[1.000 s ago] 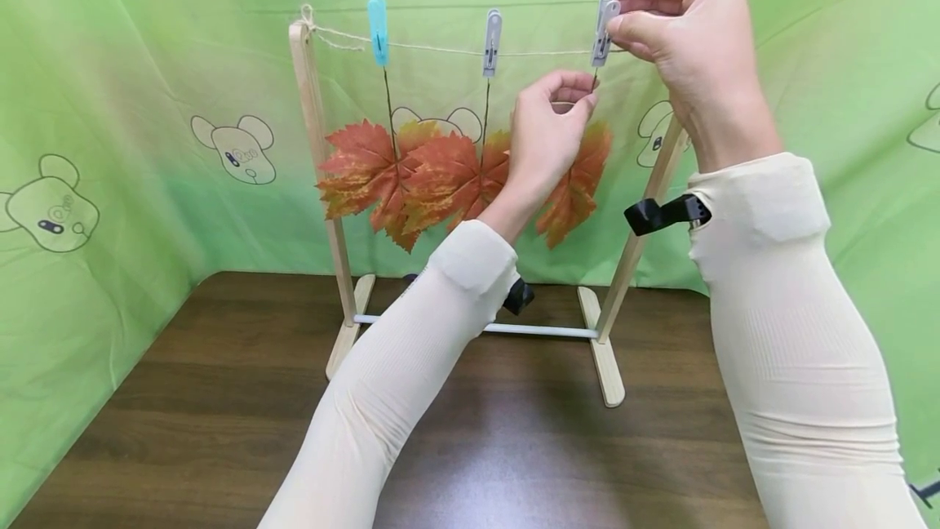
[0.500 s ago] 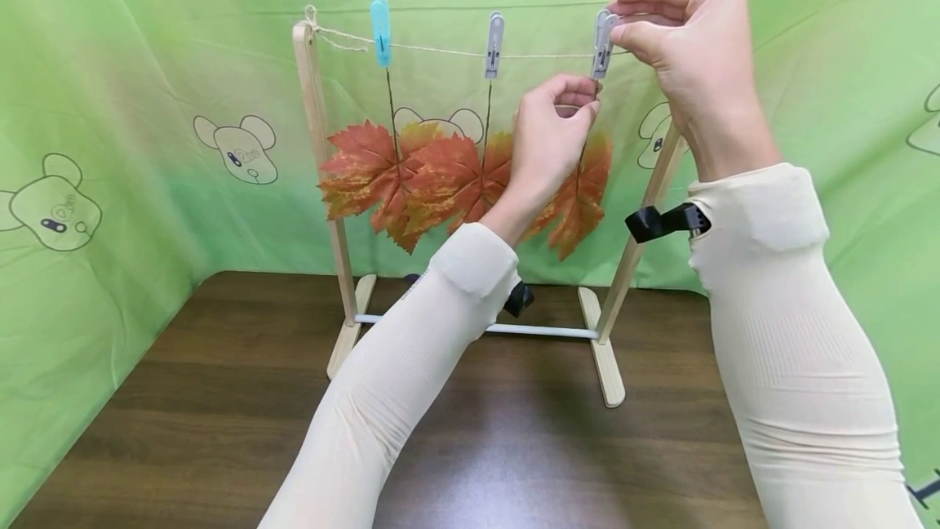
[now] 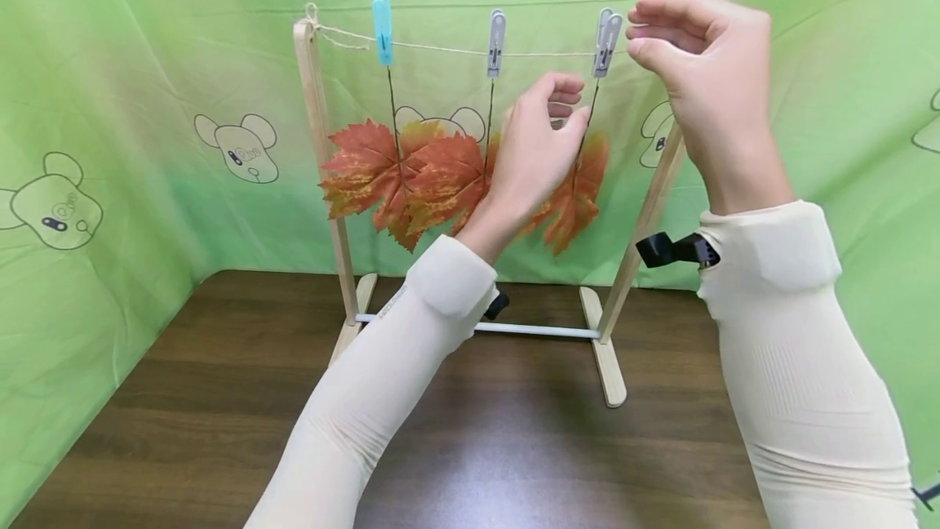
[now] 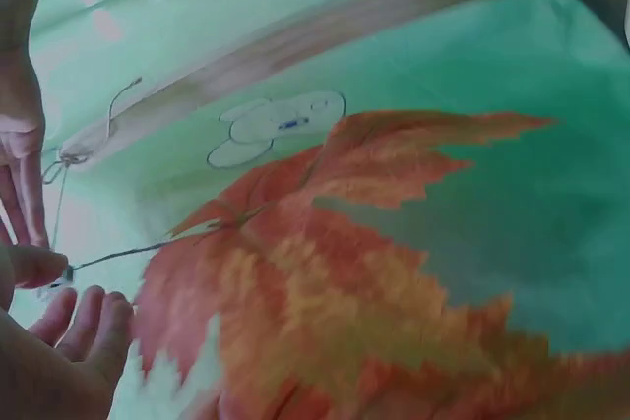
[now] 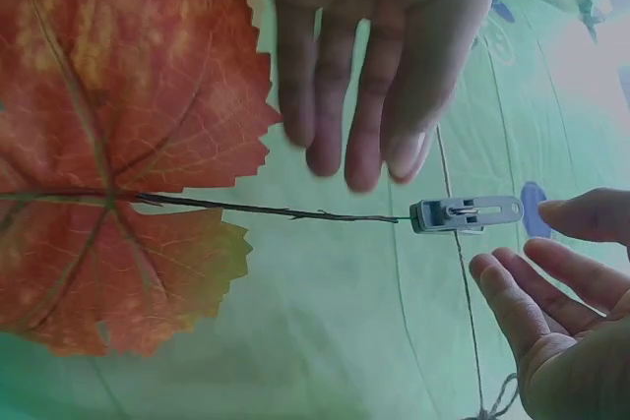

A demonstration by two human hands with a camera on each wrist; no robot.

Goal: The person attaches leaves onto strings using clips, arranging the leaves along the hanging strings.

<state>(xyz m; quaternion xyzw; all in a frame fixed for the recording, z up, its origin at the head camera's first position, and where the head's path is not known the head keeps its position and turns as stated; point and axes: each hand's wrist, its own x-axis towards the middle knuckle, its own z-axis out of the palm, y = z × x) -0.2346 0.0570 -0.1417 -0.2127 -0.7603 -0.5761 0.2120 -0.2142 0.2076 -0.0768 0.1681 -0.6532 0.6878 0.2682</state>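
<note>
A grey clothespin (image 3: 606, 43) clips the stem of the right-hand artificial maple leaf (image 3: 582, 196) onto a string (image 3: 547, 55). My right hand (image 3: 716, 76) is just right of this clothespin, thumb and fingers parted around nothing. In the right wrist view a gap shows between the right fingers (image 5: 517, 307) and the clothespin. My left hand (image 3: 534, 145) hovers beside the leaf's stem, its fingers loosely spread and holding nothing, and hides part of the leaves. Another grey clothespin (image 3: 495, 43) and a blue clothespin (image 3: 382, 29) hold two more orange-red leaves (image 3: 365, 174).
The string runs between the posts of a wooden stand (image 3: 312, 96), knotted at the left post's top. A white rod (image 3: 539, 331) joins its feet on the dark wooden table (image 3: 477, 439). A green cloth (image 3: 147, 47) with printed animal heads surrounds it.
My right hand has let go of the right clothespin and moved right and slightly down. My left hand has released the stem and drawn back left. The leaf hangs from the clothespin.
</note>
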